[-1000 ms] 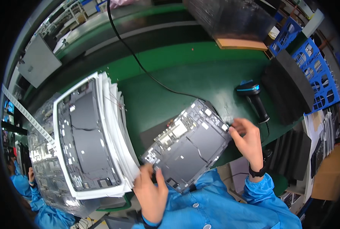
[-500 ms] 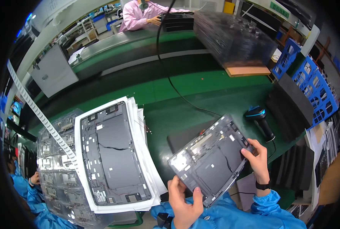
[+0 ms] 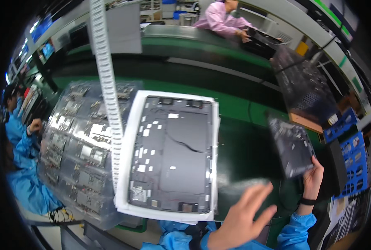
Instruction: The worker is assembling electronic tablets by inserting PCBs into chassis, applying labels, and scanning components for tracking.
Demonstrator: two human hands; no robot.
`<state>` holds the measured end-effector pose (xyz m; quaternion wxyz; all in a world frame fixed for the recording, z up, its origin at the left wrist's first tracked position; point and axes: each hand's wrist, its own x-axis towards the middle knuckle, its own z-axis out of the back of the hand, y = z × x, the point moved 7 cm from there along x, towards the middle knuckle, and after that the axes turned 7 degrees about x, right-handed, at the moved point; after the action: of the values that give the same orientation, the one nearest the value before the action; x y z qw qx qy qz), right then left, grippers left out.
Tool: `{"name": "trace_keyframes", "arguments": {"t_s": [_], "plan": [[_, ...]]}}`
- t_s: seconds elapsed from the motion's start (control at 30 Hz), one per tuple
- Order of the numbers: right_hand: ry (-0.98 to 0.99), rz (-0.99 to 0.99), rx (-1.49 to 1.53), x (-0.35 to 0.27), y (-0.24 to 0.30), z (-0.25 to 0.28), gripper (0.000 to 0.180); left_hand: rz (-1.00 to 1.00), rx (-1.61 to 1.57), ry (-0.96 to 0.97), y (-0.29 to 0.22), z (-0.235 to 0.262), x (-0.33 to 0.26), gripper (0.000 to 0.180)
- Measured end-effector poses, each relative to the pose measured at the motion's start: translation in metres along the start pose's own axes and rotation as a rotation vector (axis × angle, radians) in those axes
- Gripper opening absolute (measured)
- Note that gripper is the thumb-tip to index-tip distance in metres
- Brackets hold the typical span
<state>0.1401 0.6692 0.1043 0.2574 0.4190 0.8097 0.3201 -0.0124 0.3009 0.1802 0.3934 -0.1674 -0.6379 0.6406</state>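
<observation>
My right hand (image 3: 313, 177) grips the lower right corner of a dark grey tablet housing (image 3: 291, 146), held up tilted on the right side. My left hand (image 3: 248, 214) is empty, fingers apart and slightly blurred, in front of the green bench. To its left, a second tablet housing (image 3: 185, 154) lies inner side up, showing a short black cable, small white pads and corner modules. Under that one is a stack of white sheets (image 3: 127, 175), which sticks out around its edges.
Clear trays of circuit boards (image 3: 75, 154) lie at the left, with a white perforated strip (image 3: 106, 79) crossing in front. Blue racks (image 3: 354, 162) and a wrapped stack (image 3: 304, 79) stand right. Across the line, a person in pink (image 3: 221, 18) handles a black case; another in blue (image 3: 25, 166) sits left.
My left hand has let go of the tablet housing and moved away. My right hand has carried the housing farther right. The view has turned left.
</observation>
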Motion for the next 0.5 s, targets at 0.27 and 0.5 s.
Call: {"name": "trace_keyframes", "arguments": {"t_s": [0.27, 0.5], "plan": [[-0.104, -0.006, -0.016, 0.201, -0.068, -0.039, 0.023, -0.111, 0.437, -0.743, -0.053, 0.183, -0.096, 0.012], [0.019, 0.129, -0.361, 0.261, -0.12, -0.058, 0.03, 0.735, 0.54, -0.984, 0.033, 0.192, -0.184, 0.014]]}}
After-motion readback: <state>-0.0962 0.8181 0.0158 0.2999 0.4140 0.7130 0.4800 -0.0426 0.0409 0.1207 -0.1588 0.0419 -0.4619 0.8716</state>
